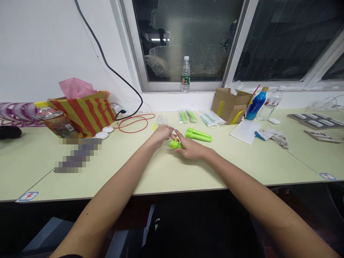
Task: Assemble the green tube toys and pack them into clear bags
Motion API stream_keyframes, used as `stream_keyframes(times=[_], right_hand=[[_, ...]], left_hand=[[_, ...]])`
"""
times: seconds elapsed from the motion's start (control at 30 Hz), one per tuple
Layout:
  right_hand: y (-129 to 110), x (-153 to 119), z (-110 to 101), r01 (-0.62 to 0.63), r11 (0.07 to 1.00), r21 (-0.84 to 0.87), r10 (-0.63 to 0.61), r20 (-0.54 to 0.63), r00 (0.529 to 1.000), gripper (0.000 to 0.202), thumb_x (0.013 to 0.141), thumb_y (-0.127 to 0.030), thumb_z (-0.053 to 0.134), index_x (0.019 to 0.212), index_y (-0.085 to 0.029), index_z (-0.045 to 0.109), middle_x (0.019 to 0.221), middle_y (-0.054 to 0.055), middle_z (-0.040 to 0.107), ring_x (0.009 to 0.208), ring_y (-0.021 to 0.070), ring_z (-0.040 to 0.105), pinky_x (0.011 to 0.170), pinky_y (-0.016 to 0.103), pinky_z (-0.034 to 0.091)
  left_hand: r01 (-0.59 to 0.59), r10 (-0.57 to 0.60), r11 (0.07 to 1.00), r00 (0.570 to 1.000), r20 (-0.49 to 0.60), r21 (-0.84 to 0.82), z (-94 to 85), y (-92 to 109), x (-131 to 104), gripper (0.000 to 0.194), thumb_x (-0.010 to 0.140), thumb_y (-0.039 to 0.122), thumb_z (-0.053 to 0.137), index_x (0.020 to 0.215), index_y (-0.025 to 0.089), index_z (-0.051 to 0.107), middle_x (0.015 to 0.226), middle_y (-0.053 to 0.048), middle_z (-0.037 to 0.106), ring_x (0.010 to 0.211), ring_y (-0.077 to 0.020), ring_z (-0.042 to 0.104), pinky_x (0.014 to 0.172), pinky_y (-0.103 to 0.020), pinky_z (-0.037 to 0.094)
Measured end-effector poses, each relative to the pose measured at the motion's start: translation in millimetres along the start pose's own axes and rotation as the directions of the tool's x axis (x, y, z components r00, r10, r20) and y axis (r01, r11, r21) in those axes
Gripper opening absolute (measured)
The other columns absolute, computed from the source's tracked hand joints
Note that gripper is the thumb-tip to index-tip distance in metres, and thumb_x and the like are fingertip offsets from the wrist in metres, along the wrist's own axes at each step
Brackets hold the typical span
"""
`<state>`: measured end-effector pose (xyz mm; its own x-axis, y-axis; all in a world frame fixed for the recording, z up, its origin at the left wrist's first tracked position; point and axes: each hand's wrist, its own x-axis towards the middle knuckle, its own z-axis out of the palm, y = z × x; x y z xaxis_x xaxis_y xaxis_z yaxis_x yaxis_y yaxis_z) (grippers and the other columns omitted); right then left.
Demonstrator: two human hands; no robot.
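Observation:
My right hand [190, 147] is wrapped round a bright green plastic tube [172, 144], which lies low over the table and is mostly covered by the palm and fingers. A yellow ring [176, 142] circles the tube close to its left end. From the left, my left hand [162, 133] meets it, its bent fingers at the ring and close to the right fingertips. What those fingers pinch, if anything, is hidden. Just behind the right hand lie more green tubes [199, 135], side by side. Clear plastic pieces [161, 120] and small yellow parts [155, 126] rest beyond the left hand.
Bagged green items [187, 116] and another clear packet [211, 119] lie farther back. A cardboard box [228, 105], blue bottle [256, 104], white paper [245, 130] and glove [272, 136] are rightward. On the left are a red cable [134, 123], striped bag [88, 113] and brown-drink bottle [57, 120].

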<state>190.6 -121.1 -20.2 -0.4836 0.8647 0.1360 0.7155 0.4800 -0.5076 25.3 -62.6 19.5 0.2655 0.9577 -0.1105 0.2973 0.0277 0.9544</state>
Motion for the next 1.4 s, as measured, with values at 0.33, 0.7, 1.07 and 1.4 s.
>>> stream_keyframes(times=[0.33, 0.7, 1.07, 1.4], right_hand=[[-5, 2, 10, 0.050, 0.997, 0.060, -0.036, -0.226, 0.974, 0.065, 0.088, -0.026, 0.050, 0.146, -0.015, 0.022, 0.080, 0.005, 0.063, 0.066, 0.0197, 0.055, 0.063, 0.029, 0.038], [6, 9, 3, 0.159, 0.956, 0.246, -0.034, -0.446, 0.895, 0.018, 0.085, -0.035, 0.060, 0.081, -0.018, 0.057, 0.068, -0.002, 0.056, 0.062, 0.0129, 0.047, 0.062, 0.026, 0.033], [6, 0, -1, 0.263, 0.661, 0.702, 0.009, -0.358, 0.934, 0.032, 0.091, -0.045, 0.052, 0.074, -0.018, 0.053, 0.057, -0.003, 0.050, 0.043, 0.0086, 0.038, 0.043, 0.024, 0.028], [10, 15, 2, 0.001, 0.271, 0.963, 0.281, -0.080, 0.956, 0.030, 0.077, -0.043, 0.067, 0.083, -0.014, 0.058, 0.061, -0.001, 0.053, 0.039, 0.0074, 0.039, 0.032, 0.020, 0.024]], left_hand=[[-0.396, 0.410, 0.900, 0.911, -0.049, 0.183, 3.4, -1, 6, 0.008, 0.081, 0.020, 0.048, 0.078, 0.020, 0.055, 0.064, -0.001, 0.061, 0.063, -0.0169, 0.061, 0.060, -0.027, 0.043], [-0.539, 0.533, 0.834, 0.842, 0.085, 0.113, -15.8, 2, -17, 0.012, 0.090, 0.032, 0.048, 0.093, 0.020, 0.051, 0.081, -0.003, 0.067, 0.083, -0.0192, 0.069, 0.076, -0.033, 0.050], [-0.649, 0.629, 0.740, 0.761, 0.157, 0.177, -23.5, -2, -7, 0.021, 0.091, 0.038, 0.050, 0.090, 0.020, 0.061, 0.086, -0.004, 0.067, 0.084, -0.0184, 0.064, 0.077, -0.031, 0.047], [-0.721, 0.759, 0.640, 0.648, -0.070, 0.266, -4.1, -12, -32, 0.019, 0.093, 0.036, 0.049, 0.101, 0.021, 0.057, 0.081, -0.002, 0.071, 0.057, -0.0126, 0.055, 0.059, -0.028, 0.042]])
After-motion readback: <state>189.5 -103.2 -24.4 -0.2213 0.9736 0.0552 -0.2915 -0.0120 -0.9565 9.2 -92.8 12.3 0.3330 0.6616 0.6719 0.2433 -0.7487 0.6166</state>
